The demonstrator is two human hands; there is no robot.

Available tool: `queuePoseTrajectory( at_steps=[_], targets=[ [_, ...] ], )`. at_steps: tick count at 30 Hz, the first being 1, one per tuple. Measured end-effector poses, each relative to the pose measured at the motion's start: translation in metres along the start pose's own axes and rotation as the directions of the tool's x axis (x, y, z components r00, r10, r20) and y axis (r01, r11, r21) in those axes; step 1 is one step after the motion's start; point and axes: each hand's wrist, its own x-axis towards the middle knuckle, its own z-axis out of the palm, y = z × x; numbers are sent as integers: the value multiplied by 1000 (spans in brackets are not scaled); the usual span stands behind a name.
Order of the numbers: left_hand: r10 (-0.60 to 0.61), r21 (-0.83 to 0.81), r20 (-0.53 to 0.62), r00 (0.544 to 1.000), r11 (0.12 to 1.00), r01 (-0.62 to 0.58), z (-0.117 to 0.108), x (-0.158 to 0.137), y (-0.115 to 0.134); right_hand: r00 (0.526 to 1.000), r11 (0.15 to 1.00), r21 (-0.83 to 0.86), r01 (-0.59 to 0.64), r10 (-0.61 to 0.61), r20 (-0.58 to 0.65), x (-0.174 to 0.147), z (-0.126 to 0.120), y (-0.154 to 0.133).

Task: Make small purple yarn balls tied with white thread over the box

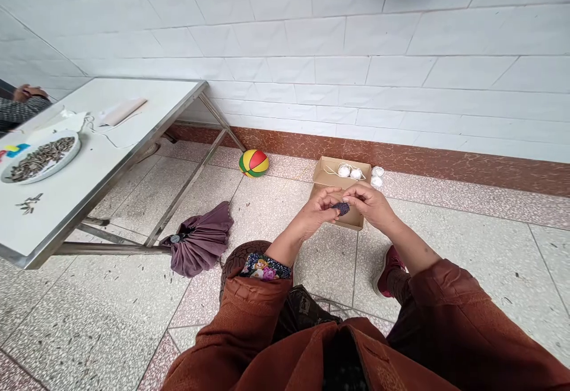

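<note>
Four white balls top the count

With the clock centred on mid-view, 3 o'clock has one open cardboard box in two halves, two balls inside, two just beside. At 4: two bare hands, left hand and right hand, one dark knitted piece, one red shoe. At 8: one purple cloth bundle. At 9: one table, one plate. Between 9 and 10: one multicoloured ball, one other person
</note>
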Motion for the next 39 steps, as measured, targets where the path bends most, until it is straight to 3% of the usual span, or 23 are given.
queuePoseTrajectory(
  at_steps=[4, 8, 14, 21, 27, 29, 33, 36, 39],
  targets=[
    [-4, -109, 31, 999, 994, 7, 0, -2, 3, 997, 997, 24, -74, 74, 6, -3, 7, 7],
    [-4, -176, -64, 998, 984, -7, -1, 0, 3, 998, 998, -38, -41, 42, 38, -9, 11, 3],
    [15, 8, -173, 985, 1000, -14, -2, 3, 1, 982, 998, -35, 51, -44, 182, -14, 3, -10],
    [33, 119, -53, 998, 993, -26, -1, 1, 2, 988, 996, -5, 90, -89, 130, -4, -4, 1],
    [-15, -64, 127, 992, 998, 24, -2, -2, 5, 996, 1000, -3, -31, 32, 83, -2, 6, 10],
    [7, -130, 86, 996, 992, 4, -2, -3, 6, 997, 999, -19, -41, 42, 71, -4, 10, 9],
    [44, -144, -107, 993, 988, -59, -5, 1, 7, 994, 997, -79, 20, -12, 108, -11, 11, 1],
    [83, 13, -205, 975, 997, -82, -7, 6, 3, 982, 994, -62, 91, -80, 169, -15, 5, -9],
    [133, 216, -199, 971, 972, -89, -5, 7, -2, 982, 992, -24, 121, -116, 150, -13, -2, -14]
  ],
)
